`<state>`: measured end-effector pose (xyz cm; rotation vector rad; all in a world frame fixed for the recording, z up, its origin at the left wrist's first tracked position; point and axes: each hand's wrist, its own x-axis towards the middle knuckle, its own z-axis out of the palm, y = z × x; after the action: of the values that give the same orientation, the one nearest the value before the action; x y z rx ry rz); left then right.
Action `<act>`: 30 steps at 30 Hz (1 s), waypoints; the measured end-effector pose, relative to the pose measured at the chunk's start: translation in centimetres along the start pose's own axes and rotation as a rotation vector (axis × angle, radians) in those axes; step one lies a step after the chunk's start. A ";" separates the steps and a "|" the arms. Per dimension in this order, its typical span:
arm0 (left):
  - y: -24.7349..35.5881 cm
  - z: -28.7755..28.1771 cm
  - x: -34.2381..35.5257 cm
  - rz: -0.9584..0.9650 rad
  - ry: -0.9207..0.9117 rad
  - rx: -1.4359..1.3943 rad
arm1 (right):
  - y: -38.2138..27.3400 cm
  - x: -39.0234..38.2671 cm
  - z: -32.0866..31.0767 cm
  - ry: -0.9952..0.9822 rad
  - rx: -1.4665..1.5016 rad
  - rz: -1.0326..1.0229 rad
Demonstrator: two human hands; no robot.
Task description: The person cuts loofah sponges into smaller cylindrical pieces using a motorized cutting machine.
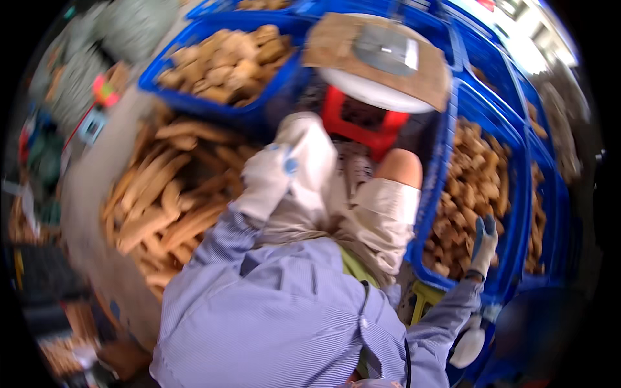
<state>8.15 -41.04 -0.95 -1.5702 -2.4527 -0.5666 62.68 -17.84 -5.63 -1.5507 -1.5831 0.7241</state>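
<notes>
My left hand point(264, 178), in a whitish glove with blue patches, rests at my left knee. Motion blur hides its fingers, and I cannot make out anything in it. My right hand point(485, 244), in a white glove with blue fingertips, reaches over the right side of a blue crate point(435, 187). Its fingers are stretched out and nothing shows in them. Small knobbly tan pieces point(467, 187) fill much of that crate below the hand. To the left of my legs lies a heap of long, brown, root-like pieces point(155, 187).
Ahead stands a red stool point(333, 113) under a white round top, with brown cardboard point(330, 42) and a grey disc point(381, 48) on it. Another blue crate point(147, 81) holds chunky tan pieces. More blue crates line the right. Greyish sacks point(136, 29) lie far left.
</notes>
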 end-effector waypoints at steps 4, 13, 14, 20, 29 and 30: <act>0.4 -1.8 0.0 -0.067 -0.157 -0.257 | -6.9 -0.9 9.9 -0.133 0.210 -0.082; -3.2 -6.4 -8.2 -0.135 -0.509 -0.710 | -22.9 -7.1 19.5 -0.207 0.338 -0.526; -3.8 -6.4 -9.2 -0.128 -0.503 -0.738 | -23.8 -7.6 20.9 -0.203 0.337 -0.568; -15.8 -2.4 -5.8 -0.307 -0.190 -1.318 | -23.8 -8.8 23.4 -0.321 0.267 -0.597; -46.2 -9.9 -9.9 -1.415 -0.191 0.588 | -21.6 -8.0 25.1 -0.390 0.295 -0.528; -46.9 -9.4 -12.4 -1.442 -0.181 0.624 | -21.5 -8.0 25.1 -0.386 0.281 -0.527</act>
<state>-29.33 -72.67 -7.06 0.5333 -3.0467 0.2595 29.55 -24.51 -1.99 -0.7653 -1.9601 0.9249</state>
